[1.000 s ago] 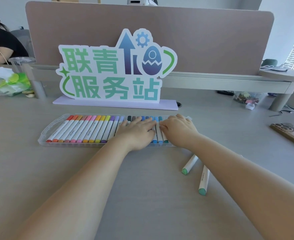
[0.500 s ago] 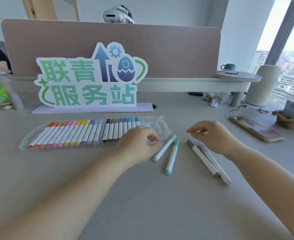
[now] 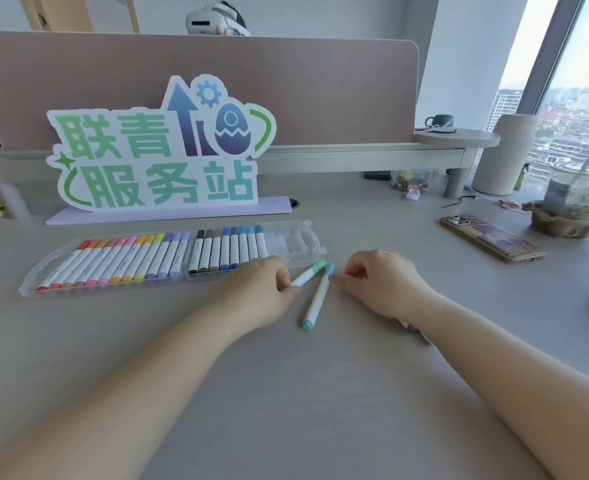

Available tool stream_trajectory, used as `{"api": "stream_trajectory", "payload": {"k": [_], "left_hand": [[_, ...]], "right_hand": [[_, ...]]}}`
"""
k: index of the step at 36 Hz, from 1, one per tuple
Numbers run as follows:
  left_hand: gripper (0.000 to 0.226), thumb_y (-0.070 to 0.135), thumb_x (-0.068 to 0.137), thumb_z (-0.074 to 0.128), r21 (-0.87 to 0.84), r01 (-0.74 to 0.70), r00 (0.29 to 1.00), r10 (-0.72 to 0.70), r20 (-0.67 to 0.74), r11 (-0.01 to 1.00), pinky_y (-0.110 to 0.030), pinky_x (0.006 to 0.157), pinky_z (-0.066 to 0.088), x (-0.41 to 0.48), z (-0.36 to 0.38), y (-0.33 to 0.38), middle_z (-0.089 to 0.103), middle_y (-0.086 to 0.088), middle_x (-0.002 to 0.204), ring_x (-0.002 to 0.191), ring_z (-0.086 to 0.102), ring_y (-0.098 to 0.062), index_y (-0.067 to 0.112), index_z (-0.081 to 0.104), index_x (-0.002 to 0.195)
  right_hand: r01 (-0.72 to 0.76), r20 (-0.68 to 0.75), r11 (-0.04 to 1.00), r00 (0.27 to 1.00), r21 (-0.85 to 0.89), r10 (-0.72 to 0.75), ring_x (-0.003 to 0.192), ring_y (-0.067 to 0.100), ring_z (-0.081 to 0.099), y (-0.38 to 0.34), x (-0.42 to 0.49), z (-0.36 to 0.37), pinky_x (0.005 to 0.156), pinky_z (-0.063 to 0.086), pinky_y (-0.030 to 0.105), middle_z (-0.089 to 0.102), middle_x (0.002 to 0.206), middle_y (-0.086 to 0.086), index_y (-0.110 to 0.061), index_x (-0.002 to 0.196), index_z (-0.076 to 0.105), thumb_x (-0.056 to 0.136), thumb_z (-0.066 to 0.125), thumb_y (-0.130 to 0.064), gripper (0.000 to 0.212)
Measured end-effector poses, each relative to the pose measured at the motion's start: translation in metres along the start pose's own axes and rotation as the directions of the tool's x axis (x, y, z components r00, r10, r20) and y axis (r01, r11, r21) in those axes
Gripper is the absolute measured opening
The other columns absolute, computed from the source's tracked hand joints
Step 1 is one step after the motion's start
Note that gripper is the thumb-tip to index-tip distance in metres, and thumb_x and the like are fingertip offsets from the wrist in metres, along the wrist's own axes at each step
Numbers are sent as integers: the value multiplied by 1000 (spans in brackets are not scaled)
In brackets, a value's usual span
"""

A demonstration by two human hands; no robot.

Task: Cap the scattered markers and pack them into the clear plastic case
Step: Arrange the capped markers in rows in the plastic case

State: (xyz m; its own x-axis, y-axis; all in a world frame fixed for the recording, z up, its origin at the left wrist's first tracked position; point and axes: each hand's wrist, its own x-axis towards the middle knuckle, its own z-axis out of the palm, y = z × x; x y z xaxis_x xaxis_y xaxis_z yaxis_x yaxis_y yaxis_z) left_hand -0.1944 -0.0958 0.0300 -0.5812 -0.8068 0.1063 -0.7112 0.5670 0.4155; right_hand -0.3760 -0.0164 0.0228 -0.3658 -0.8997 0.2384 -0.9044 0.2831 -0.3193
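Green marker (image 3: pixel 308 274) was pinched in the left grip (image 3: pixel 255 296); teal marker (image 3: pixel 318 297), laid near-to-far, was touched at its far cap by the right grip (image 3: pixel 383 285), hold unclear

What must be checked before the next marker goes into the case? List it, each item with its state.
1. Left hand grips the green marker: ok.
2. Green marker capped: far end ok; near end hidden in the hand, cannot tell.
3. Free slots at the right end of the case: ok.
4. Teal marker capped at both ends: ok.
5. Right hand grips the teal marker: cannot tell; its fingers are at the far cap.
6. All markers packed: not ok; a grey marker lies on the table, partly hidden under the right forearm.
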Motion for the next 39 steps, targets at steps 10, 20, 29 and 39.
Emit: {"api": "stream_trajectory", "payload": {"k": [10, 20, 29, 39], "left_hand": [[13, 38, 77, 74, 67, 35, 995, -41, 92, 997, -34, 80, 54, 0, -19, -7, 70, 11, 85, 84, 64, -12, 27, 70, 83], [6, 33, 78, 74, -72, 63, 986, -51, 161, 995, -36, 77, 57, 6, -27, -19, 72, 9, 83, 80, 68, -15, 30, 70, 75], [14, 24, 81, 74, -397, 107, 994, -101, 34, 912, -17, 57, 39, 16, -39, -38, 66, 7, 83, 74, 60, -5, 18, 69, 92], [12, 27, 85, 69, -629, -7, 917, -245, -314, 777, -22, 60, 42, 38, -26, -58, 65, 9, 83, 71, 58, -6, 18, 68, 93]], "right_hand": [[-38, -11, 985, 999, -166, 36, 86, 19, 56, -21, -2, 1, 76, 35, 30, 63, 84, -6, -22, 83, 62, 78, 59, -57, 35], [-59, -15, 976, 998, -212, 57, 87, 20, 54, -18, -9, -7, 74, 34, 29, 63, 84, -4, -27, 74, 56, 82, 56, -47, 22], [-158, 56, 951, 987, 265, 148, 80, 18, 62, -10, 5, -15, 76, 53, 35, 69, 85, -3, -18, 85, 68, 85, 62, -40, 23], [-184, 68, 878, 983, 442, 172, 78, 17, 65, -52, 74, 25, 72, 54, 31, 70, 90, -5, -26, 90, 61, 85, 60, -37, 12]]}}
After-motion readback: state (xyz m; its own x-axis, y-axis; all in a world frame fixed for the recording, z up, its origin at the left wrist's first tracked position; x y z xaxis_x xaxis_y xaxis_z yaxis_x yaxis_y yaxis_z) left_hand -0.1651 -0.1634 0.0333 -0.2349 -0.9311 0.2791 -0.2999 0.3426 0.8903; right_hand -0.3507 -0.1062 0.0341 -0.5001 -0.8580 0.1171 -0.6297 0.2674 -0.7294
